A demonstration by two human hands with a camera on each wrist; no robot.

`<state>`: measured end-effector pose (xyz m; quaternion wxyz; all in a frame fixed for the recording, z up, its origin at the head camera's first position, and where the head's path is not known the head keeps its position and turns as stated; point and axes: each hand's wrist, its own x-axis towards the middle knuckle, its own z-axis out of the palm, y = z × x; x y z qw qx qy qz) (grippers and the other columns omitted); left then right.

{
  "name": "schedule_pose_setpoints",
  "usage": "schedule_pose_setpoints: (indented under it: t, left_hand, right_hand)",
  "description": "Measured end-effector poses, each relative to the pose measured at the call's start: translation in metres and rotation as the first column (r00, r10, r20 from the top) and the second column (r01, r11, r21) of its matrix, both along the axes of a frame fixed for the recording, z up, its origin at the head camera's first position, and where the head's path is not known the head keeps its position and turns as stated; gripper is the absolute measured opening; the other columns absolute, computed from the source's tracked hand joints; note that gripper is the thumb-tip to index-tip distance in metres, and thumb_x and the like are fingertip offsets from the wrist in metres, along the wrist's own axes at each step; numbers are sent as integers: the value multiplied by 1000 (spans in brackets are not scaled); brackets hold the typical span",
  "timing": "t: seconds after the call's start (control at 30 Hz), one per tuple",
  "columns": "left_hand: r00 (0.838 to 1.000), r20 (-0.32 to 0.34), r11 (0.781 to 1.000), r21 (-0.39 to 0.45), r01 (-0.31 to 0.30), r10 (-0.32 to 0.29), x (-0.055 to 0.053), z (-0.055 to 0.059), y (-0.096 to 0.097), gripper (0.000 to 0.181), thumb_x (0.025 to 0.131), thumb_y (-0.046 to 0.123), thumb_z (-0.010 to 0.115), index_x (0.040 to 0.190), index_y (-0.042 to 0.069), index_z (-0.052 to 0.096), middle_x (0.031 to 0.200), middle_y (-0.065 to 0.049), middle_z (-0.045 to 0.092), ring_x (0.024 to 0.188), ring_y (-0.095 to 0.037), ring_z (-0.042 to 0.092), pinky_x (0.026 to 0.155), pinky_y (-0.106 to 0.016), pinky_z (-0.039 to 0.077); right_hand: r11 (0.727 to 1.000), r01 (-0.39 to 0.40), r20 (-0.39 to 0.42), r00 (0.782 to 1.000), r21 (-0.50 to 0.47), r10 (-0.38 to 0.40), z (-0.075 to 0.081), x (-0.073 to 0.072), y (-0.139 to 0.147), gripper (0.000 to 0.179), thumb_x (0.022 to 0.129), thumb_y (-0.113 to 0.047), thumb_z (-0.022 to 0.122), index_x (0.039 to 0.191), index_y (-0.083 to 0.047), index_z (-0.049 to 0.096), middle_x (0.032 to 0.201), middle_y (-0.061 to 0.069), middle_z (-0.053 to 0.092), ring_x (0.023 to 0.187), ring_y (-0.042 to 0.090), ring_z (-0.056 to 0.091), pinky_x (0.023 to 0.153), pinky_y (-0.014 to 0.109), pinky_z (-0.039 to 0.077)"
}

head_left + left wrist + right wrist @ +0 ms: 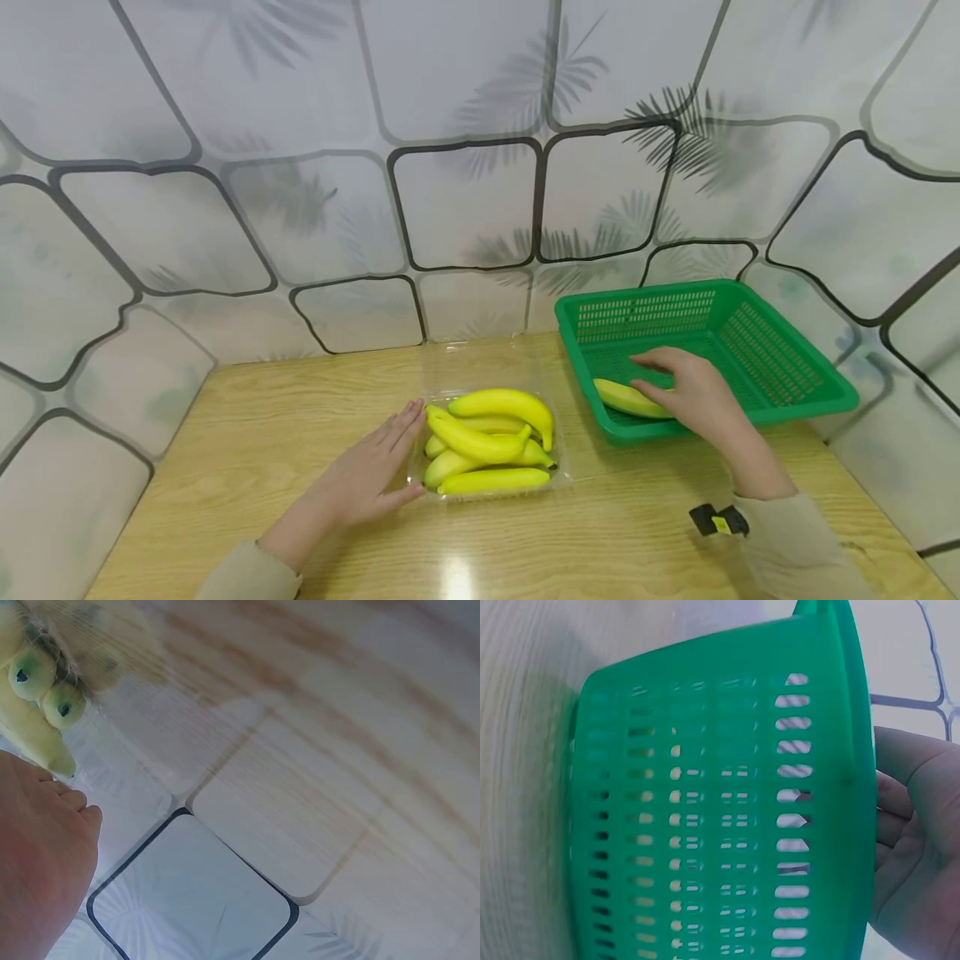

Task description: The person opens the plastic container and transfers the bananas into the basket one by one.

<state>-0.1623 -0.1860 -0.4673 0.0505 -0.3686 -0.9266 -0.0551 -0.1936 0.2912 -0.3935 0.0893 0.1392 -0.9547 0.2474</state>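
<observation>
Several yellow bananas (487, 437) lie piled in a clear plastic box (562, 483), its transparent lid folded back toward the wall. My left hand (367, 475) rests against the box's left side with straight fingers; in the left wrist view its edge (45, 847) shows below the banana tips (45, 690). A single banana (626, 398) lies in the green basket (577, 350), near its front left corner. Over that banana is my right hand (693, 392), thumb and fingers parted rather than closed round it. The basket wall (720, 810) hides the banana's grip area in the right wrist view.
The wooden table (300, 433) meets a patterned wall (465, 208) behind the box and basket. The basket stands at the right, close to the side wall. A black strap piece with a yellow label (720, 522) is at the right cuff.
</observation>
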Motion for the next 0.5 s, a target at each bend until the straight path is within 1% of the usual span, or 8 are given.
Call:
schedule_pose_setpoints:
  t: [0.23, 0.5]
  left_hand:
    - [1000, 21, 1000, 4, -12, 12, 1, 0, 0, 94, 105, 58, 54, 168, -1, 18, 178, -19, 13, 165, -33, 20, 131, -49, 31]
    - [1000, 11, 1000, -10, -10, 10, 0, 1, 0, 95, 105, 60, 53, 168, -1, 18, 178, -19, 13, 165, -32, 19, 132, -47, 29]
  right_hand:
    - [999, -35, -15, 999, -3, 35, 7, 0, -14, 39, 98, -14, 77, 135, -2, 71, 135, 24, 70, 122, 46, 68, 100, 63, 58]
    - [997, -79, -87, 993, -25, 77, 11, -2, -31, 37, 96, -12, 79, 131, -2, 73, 131, 22, 73, 118, 43, 70, 98, 61, 60]
